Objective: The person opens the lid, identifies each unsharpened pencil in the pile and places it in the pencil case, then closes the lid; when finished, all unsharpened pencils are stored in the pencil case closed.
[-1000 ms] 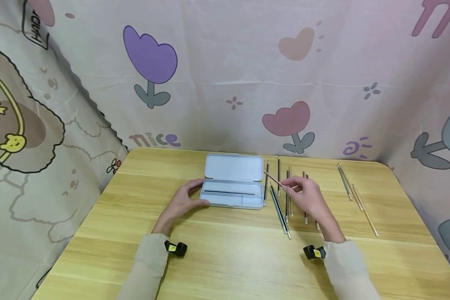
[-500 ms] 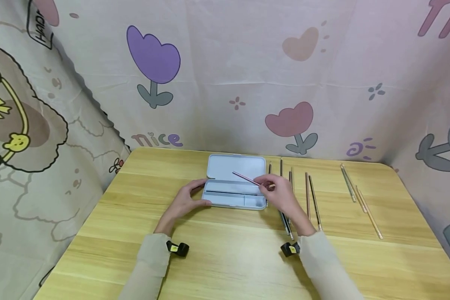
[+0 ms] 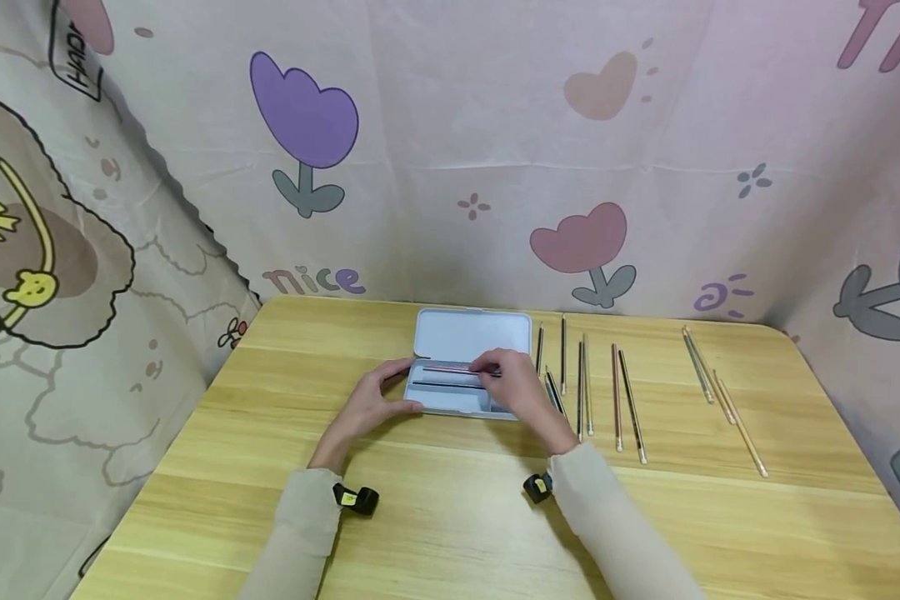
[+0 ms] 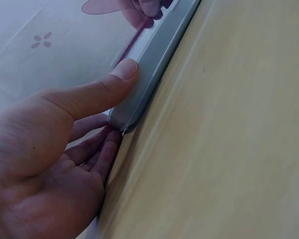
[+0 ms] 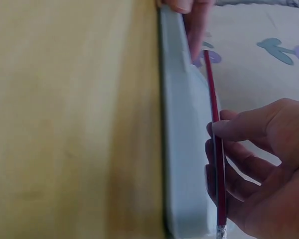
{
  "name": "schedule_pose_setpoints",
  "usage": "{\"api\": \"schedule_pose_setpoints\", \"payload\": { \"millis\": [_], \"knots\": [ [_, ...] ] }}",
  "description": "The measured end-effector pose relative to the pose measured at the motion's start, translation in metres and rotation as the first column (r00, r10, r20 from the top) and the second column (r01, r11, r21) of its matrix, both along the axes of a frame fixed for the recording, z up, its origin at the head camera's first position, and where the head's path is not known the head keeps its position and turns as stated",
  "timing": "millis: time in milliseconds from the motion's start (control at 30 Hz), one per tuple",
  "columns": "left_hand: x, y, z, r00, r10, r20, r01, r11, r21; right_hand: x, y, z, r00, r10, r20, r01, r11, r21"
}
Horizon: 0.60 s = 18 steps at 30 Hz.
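Note:
A pale blue pencil case point(image 3: 468, 335) lies on the table with its lid folded back. At its left end is my left hand point(image 3: 367, 398), thumb at the front edge and fingers toward the back, holding the case. My right hand point(image 3: 516, 385) pinches a dark red pencil point(image 5: 213, 94) between thumb and fingers, over the case's rear compartment; its silver eraser band shows at the lower end in the right wrist view. A dark pencil point(image 3: 446, 385) lies lengthwise inside the case. My right hand hides part of the case's right end.
Several pencils point(image 3: 617, 400) lie loosely on the wooden table point(image 3: 435, 508) just right of the case. Farther right is another group of light-coloured pencils point(image 3: 742, 425). A patterned cloth point(image 3: 435, 150) hangs behind the table and along its sides.
My right hand has carried the red pencil leftward from the loose pencils and lowered it to the case, now roughly parallel to its length. My left hand has stayed on the case.

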<state>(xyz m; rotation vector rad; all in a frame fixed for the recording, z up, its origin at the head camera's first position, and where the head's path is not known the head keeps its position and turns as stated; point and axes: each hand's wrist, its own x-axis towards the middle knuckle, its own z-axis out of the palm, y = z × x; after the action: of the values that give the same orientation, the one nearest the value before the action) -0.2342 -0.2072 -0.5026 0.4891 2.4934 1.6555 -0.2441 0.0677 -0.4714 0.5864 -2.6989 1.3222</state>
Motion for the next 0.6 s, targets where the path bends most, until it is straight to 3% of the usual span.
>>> {"api": "schedule_pose_setpoints", "payload": {
  "millis": [333, 367, 600],
  "knots": [
    [0.000, 0.001, -0.002, 1.000, 0.002, 0.007, -0.002, 1.000, 0.020, -0.002, -0.014, -0.008, 1.000, -0.006, 0.003, 0.006, 0.998, 0.060],
    [0.002, 0.002, 0.002, 1.000, -0.002, 0.008, 0.002, 1.000, 0.024, -0.002, -0.014, -0.009, 1.000, -0.006, 0.002, 0.006, 0.998, 0.064],
    [-0.001, 0.000, -0.003, 1.000, 0.002, 0.011, -0.003, 1.000, 0.018, 0.000, -0.008, -0.007, 1.000, -0.006, -0.031, 0.006, 1.000, -0.001]
  ]
}}
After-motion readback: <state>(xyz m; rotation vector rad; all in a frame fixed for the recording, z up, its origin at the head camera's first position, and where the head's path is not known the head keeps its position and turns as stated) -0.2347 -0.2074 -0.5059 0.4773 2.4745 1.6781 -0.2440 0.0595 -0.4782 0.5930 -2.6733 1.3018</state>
